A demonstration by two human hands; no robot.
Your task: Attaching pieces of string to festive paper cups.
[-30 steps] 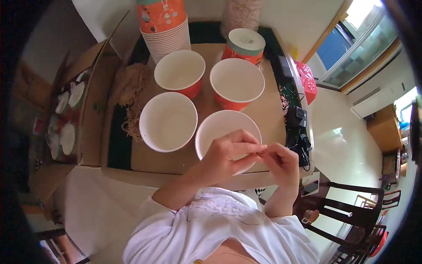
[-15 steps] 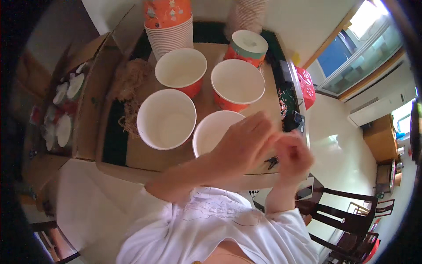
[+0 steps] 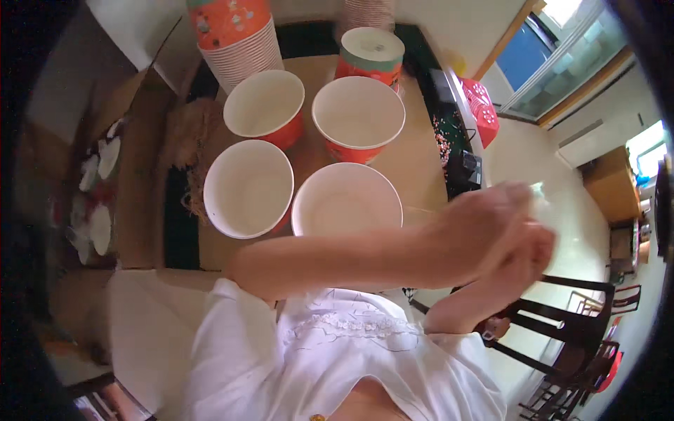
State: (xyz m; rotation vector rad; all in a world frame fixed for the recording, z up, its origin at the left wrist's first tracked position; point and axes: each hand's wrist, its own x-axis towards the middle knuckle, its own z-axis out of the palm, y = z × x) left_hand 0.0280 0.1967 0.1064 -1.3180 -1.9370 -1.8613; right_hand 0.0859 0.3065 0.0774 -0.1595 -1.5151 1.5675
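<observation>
Both my hands are raised together beyond the table's right edge, blurred by motion. My left hand (image 3: 488, 221) reaches across from the left, its forearm passing over the near rim of a paper tub. Against it is my right hand (image 3: 530, 256), with curled fingers. Both hands look closed; what they hold, if anything, cannot be made out. Below and left of them stand open white-lined, red paper tubs: a near right tub (image 3: 347, 203), a near left tub (image 3: 249, 189), a far left tub (image 3: 265, 104) and a far right tub (image 3: 358, 112).
A tall stack of orange paper tubs (image 3: 242, 49) and an upside-down tub (image 3: 372, 48) stand at the back. Brown shredded filler (image 3: 189, 133) lies beside an open carton (image 3: 137, 189) at left. At right are small pink-white beads (image 3: 442, 147), a black device (image 3: 467, 168) and a dark chair (image 3: 562, 323).
My joined hands have swung right, away from above the near right tub, whose inside now shows more. The view has shifted, so the tubs sit further left and higher.
</observation>
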